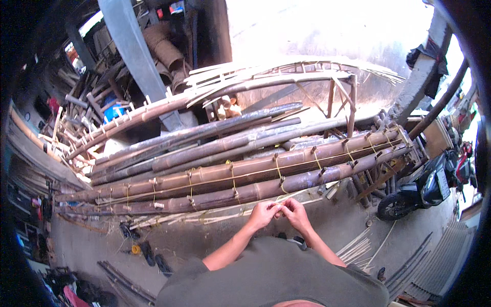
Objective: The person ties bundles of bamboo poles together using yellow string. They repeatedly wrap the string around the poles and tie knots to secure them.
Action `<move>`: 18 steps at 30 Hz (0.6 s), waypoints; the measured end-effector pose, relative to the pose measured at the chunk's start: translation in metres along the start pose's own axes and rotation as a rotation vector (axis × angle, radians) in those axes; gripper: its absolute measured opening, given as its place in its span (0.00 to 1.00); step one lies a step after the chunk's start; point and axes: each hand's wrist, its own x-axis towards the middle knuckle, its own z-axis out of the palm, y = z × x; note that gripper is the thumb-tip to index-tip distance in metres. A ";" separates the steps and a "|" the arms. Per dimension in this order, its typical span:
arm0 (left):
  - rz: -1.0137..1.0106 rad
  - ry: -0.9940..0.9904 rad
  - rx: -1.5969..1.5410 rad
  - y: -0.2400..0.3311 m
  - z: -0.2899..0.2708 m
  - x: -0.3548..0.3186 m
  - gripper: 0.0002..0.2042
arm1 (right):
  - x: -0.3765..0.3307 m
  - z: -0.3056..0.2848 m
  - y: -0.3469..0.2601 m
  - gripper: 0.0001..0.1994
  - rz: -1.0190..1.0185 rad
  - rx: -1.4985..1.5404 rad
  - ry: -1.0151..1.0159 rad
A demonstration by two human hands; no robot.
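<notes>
Floor: dull grey concrete (199, 240), stretching under the person and the long poles of a workshop.
Shirt: dark grey-green cloth (271, 271), filling the lower edge between two bare forearms.
Left hand: the bare left hand (263, 214) is raised in front of the shirt, fingers bent, grip narrow, fingertips meeting the other hand's.
Right hand: the bare right hand (296, 213) mirrors it, thumb and fingers drawn tightly together; I cannot tell what either grip pinches.
Strips, right: a fan of slender pale bamboo strips (355, 250) lies on the floor.
Sandals: dark footwear (147, 253) sits to the left, near a small round yellow object (135, 249).
Near pole: a thick brown bamboo pole (250, 193) with short wooden pegs (282, 180) runs just beyond the hands.
Cord: thin yellow cord (277, 166) crosses to the far brown bamboo pole (215, 174), roughly parallel.
Motorcycle: a black motorcycle (432, 187) stands beyond the right end.
Stack: long dark poles (204, 153) lie behind.
Back: a curved bamboo frame (266, 83) stands before a glaring white wall (327, 30).
</notes>
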 end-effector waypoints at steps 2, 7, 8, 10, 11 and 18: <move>-0.015 0.070 -0.031 0.003 0.008 0.000 0.10 | 0.000 -0.007 0.006 0.08 0.057 -0.056 0.075; 0.039 0.133 -0.100 -0.006 0.021 0.006 0.08 | 0.008 -0.037 -0.005 0.09 -0.007 -0.383 0.187; 0.065 0.175 -0.140 -0.001 0.029 0.007 0.07 | 0.009 -0.041 -0.001 0.09 -0.014 -0.393 0.190; 0.106 0.258 -0.258 -0.001 0.041 0.005 0.05 | 0.008 -0.045 0.004 0.10 -0.032 -0.386 0.195; 0.128 0.301 -0.335 0.001 0.044 0.007 0.05 | 0.008 -0.045 0.003 0.10 -0.041 -0.395 0.183; 0.085 0.177 -0.497 0.056 0.047 -0.009 0.08 | 0.026 -0.088 0.048 0.07 0.043 -0.643 0.451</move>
